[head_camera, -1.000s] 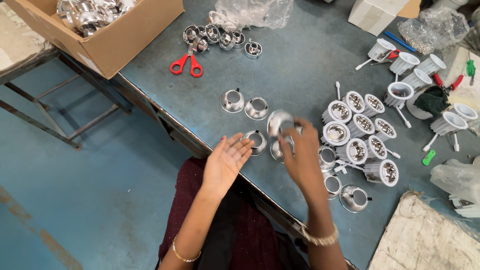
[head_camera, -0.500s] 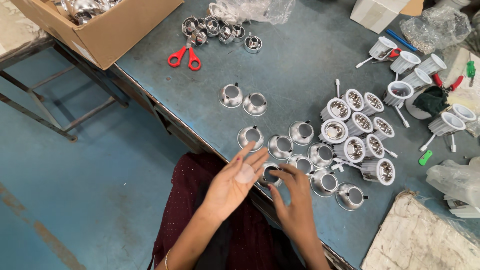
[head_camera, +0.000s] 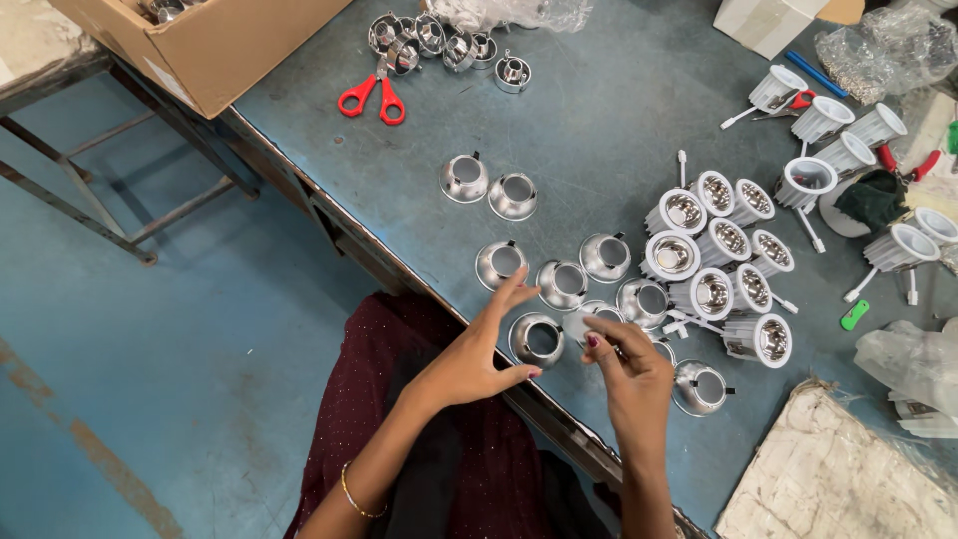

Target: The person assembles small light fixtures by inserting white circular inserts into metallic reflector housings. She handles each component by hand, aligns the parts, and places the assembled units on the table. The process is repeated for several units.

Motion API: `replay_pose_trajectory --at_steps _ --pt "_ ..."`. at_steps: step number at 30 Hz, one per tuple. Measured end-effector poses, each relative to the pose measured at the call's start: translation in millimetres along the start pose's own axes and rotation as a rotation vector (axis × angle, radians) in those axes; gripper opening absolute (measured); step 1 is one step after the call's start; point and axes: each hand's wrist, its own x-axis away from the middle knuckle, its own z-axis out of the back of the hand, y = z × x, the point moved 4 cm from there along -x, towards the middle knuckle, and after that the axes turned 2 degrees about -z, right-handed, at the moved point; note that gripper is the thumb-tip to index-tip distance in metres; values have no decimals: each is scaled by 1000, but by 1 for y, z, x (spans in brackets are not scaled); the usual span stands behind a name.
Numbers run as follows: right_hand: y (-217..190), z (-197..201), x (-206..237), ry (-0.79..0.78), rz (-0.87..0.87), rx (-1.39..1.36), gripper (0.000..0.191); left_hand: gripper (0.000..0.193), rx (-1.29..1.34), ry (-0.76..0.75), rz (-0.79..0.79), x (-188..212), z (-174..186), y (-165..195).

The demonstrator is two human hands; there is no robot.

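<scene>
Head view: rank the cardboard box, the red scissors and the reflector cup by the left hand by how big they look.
1. Cardboard box, though cut off by the frame.
2. Red scissors.
3. Reflector cup by the left hand, slightly smaller than the scissors; it's closer to the camera, so it's unsure.

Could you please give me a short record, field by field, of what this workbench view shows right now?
Surface: blue-grey workbench
Left hand: left hand cupped around a shiny metal reflector cup at the bench edge
Right hand: right hand pinching a small pale piece beside that cup
Loose cups: more reflector cups lie in rows
Finished group: white-housed lamp fittings
Tool: red scissors
Container: cardboard box
</scene>
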Motion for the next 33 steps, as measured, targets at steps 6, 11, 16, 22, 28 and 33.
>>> replay_pose_trajectory --at_steps 6,11,16,22,28,33 --pt "34 2 -3 -80 -169 -84 24 116 -215 -39 119 -3 -15 -21" --pt "45 1 -3 -91 -192 -59 25 123 -358 -4 22 -3 -18 -17" --pt "47 2 -2 -57 -228 -48 19 117 -311 39 -83 0 -16 -19" --pt "52 -2 -3 -53 -199 -74 11 118 -374 118 -28 2 -25 -27" --pt "54 -5 -6 -68 -251 -37 12 121 -414 163 -24 2 -28 -28" --pt "50 -6 -11 -89 -225 -24 13 119 -408 172 -32 2 -27 -28"
